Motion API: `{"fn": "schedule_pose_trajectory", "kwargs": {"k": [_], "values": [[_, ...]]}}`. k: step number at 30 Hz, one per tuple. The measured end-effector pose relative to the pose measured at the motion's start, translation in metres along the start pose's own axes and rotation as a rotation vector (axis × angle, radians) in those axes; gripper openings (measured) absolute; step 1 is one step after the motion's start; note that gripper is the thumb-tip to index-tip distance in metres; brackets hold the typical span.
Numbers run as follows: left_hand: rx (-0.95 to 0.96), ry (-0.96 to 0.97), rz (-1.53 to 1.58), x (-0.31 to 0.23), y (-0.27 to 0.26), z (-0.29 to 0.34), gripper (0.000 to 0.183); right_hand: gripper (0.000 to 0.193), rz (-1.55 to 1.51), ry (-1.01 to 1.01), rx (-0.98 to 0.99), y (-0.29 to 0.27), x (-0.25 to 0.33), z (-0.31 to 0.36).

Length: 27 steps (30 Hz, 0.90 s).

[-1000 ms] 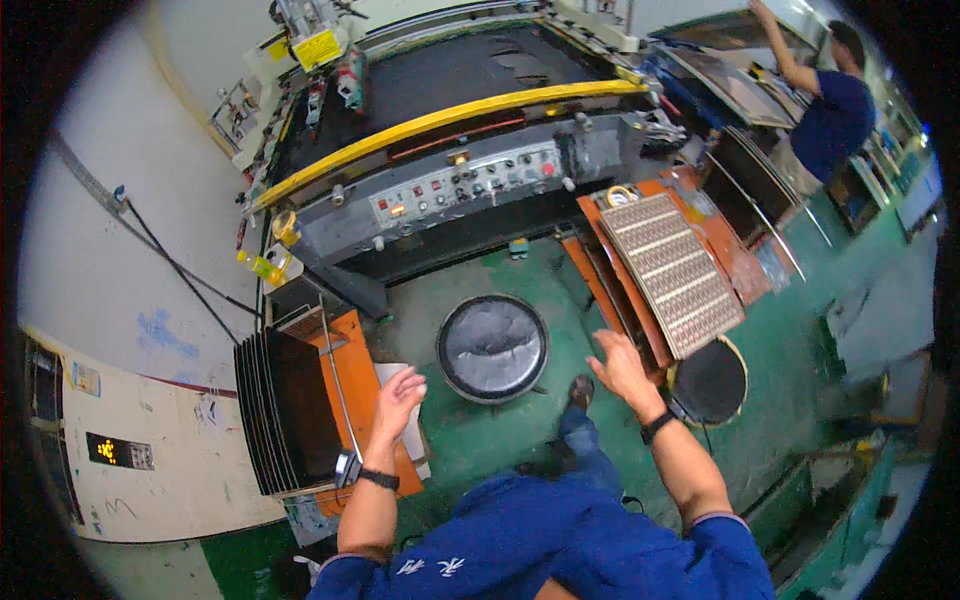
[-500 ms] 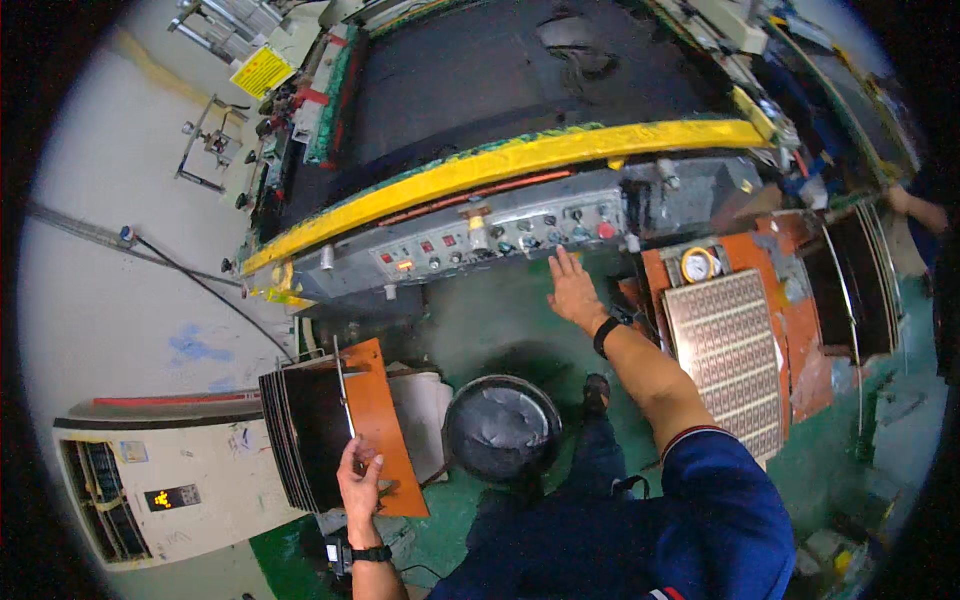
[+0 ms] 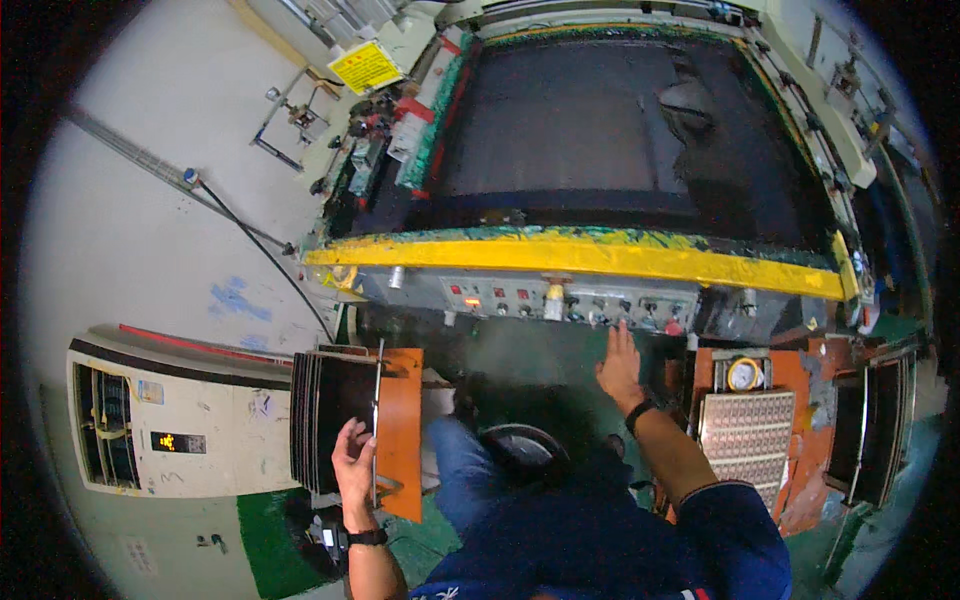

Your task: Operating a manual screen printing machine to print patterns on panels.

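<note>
My right hand [image 3: 620, 372] reaches forward to the lower edge of the machine's control panel [image 3: 590, 308], fingers stretched out and holding nothing. Its fingertips are at or just below the row of black knobs; I cannot tell whether they touch one. At the left, my left hand [image 3: 354, 462] has its fingers loosely bent and apart, with nothing seen in it. Its thumb is beside the metal rod [image 3: 377, 410] along the front of a rack of dark boards [image 3: 330, 400]. An orange board [image 3: 402, 450] stands just right of the rod.
A yellow bar [image 3: 580, 260] crosses the front of the large dark screen frame [image 3: 570, 130]. At right, a patterned panel [image 3: 745, 435] lies on an orange board beside a round gauge [image 3: 743, 374]. A black round stool [image 3: 525, 445] and a cream cabinet [image 3: 200, 420] stand nearby.
The view has turned, bringing more of the screen frame into sight. My right fingertips are closer to the panel knobs. A trouser leg now shows left of the stool. My left hand stays by the rod.
</note>
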<state>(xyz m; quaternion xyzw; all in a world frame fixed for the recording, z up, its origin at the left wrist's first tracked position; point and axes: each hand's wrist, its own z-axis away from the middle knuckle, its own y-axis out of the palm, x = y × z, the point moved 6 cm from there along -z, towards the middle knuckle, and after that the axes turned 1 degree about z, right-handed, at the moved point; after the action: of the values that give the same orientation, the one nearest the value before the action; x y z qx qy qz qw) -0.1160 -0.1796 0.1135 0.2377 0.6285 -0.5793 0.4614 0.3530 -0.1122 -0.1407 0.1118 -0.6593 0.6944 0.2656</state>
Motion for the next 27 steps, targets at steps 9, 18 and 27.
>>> {"fn": "schedule_pose_trajectory", "kwargs": {"k": [9,18,27], "values": [[0.089,0.405,0.163,-0.055,0.070,-0.248,0.033,0.081,0.276,0.043,0.054,0.010,-0.004,-0.005],[-0.050,0.567,-0.029,-0.106,0.092,-0.370,0.034,0.068,0.092,0.188,-0.114,-0.011,0.025,-0.019],[-0.025,0.702,0.038,-0.096,0.069,-0.392,0.038,0.060,0.292,0.059,-0.211,0.007,0.038,-0.002]]}}
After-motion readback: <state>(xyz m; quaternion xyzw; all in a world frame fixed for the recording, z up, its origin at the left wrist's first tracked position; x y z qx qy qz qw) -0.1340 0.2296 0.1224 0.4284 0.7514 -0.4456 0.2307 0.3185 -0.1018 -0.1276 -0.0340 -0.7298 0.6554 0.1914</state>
